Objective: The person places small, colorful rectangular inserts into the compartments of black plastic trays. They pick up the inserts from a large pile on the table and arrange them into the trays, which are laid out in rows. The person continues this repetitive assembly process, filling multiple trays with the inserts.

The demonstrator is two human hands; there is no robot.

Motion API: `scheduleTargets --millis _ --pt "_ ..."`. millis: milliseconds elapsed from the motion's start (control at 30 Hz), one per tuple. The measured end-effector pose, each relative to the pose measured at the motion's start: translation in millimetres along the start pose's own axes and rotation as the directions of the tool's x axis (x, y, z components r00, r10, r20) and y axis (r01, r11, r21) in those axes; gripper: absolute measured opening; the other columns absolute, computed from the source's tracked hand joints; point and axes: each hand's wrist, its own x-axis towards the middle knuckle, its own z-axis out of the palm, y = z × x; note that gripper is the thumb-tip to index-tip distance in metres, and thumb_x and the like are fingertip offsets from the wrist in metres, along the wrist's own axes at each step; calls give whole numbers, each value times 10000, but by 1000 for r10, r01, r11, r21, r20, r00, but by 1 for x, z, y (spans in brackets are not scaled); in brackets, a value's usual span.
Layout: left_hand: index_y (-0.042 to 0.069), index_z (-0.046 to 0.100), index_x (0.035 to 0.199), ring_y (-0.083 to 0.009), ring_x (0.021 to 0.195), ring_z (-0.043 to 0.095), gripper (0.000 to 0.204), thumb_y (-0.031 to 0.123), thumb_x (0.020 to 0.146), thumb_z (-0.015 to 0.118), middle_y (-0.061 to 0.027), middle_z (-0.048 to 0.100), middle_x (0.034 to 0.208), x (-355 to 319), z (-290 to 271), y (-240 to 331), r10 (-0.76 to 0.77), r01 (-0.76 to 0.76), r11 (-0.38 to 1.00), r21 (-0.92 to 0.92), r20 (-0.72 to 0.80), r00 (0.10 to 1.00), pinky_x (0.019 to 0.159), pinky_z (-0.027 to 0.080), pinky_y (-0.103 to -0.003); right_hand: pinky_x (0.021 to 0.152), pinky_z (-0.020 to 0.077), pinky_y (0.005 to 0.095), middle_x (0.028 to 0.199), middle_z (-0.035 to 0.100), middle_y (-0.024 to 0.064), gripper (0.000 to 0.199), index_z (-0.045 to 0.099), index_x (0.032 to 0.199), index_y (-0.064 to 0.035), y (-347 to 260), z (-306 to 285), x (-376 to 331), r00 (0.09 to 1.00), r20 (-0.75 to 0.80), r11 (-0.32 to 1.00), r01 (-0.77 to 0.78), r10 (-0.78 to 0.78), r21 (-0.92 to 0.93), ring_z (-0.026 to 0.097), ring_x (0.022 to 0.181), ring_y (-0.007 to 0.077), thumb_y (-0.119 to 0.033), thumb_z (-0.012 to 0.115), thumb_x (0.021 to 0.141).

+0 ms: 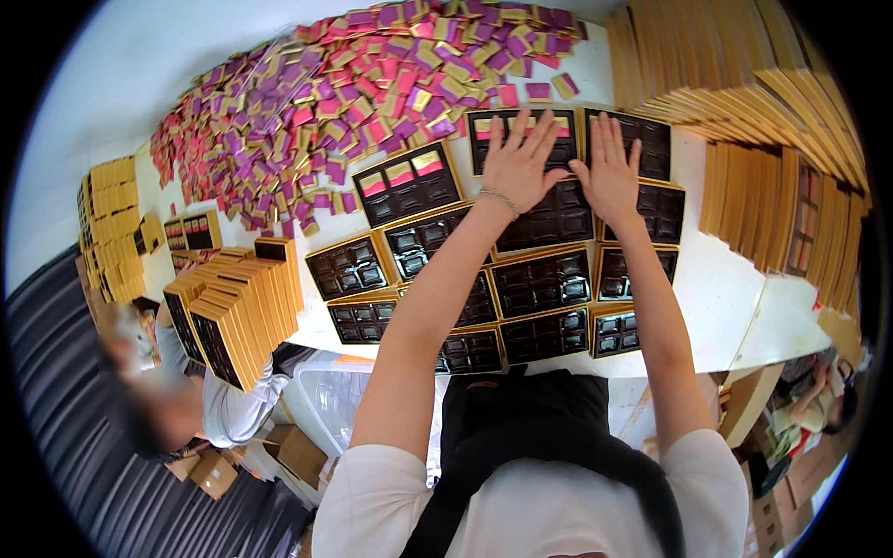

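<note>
My left hand (513,172) lies palm down, fingers stretched, over a dark compartment tray (479,153) in a gold box. Pink-and-gold pieces line its far row, partly hidden by my fingers. Beside it, my right hand (611,181) reaches flat, fingers extended, over another dark tray (657,149); whether that one holds pieces under the hand I cannot tell. The two thumbs nearly touch. Left of them, a third tray (414,197) has three pink-and-gold pieces in its far row. Several trays with bare compartments (542,282) stand in rows nearer to me, partly covered by my forearms.
A wide heap of small purple, pink and gold pieces (372,102) spreads across the far side of the white table (716,307). Stacked gold boxes stand at the right (744,200) and left (246,312). Another person (233,405) is at the left edge.
</note>
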Motion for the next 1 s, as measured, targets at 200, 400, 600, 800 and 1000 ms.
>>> scheduleTargets --millis 200,400,600,800,1000 --pt "94 471 1370 -328 1352 369 637 407 845 648 -128 441 1426 5 -28 -24 -203 189 976 -107 -146 968 1060 271 -617 977 450 430 1297 578 143 341 587 1219 -21 -49 -17 55 965 -259 825 104 52 556 559 1178 329 -149 600 902" --pt "64 621 1145 -344 1005 604 415 213 767 703 -155 645 1060 -19 -48 -154 -706 720 693 -41 -243 665 851 496 -436 736 517 432 917 623 146 171 634 941 -9 -166 12 159 958 -170 759 288 -232 584 611 919 331 -113 598 810" --pt "102 665 1079 -314 1015 578 371 278 760 736 -107 633 1075 -14 -43 -189 -679 694 720 1 -206 704 876 470 -428 849 502 383 987 636 147 226 636 978 -4 -224 21 199 906 -82 885 423 -415 196 585 985 279 -140 638 797" --pt "80 670 1057 -317 1006 581 387 193 706 789 -113 642 1015 -28 -69 -156 -544 482 838 -254 -345 764 877 463 -424 739 546 308 976 674 111 284 621 1140 18 -132 -20 153 986 133 56 -128 -97 990 673 840 210 -158 626 917" --pt "62 686 1038 -314 907 622 366 163 706 805 -123 662 989 18 -58 -37 -384 236 855 -462 -260 886 803 499 -389 751 534 260 1016 665 52 217 646 1153 -43 -14 -55 59 924 367 -200 -342 107 918 654 881 131 -82 555 960"
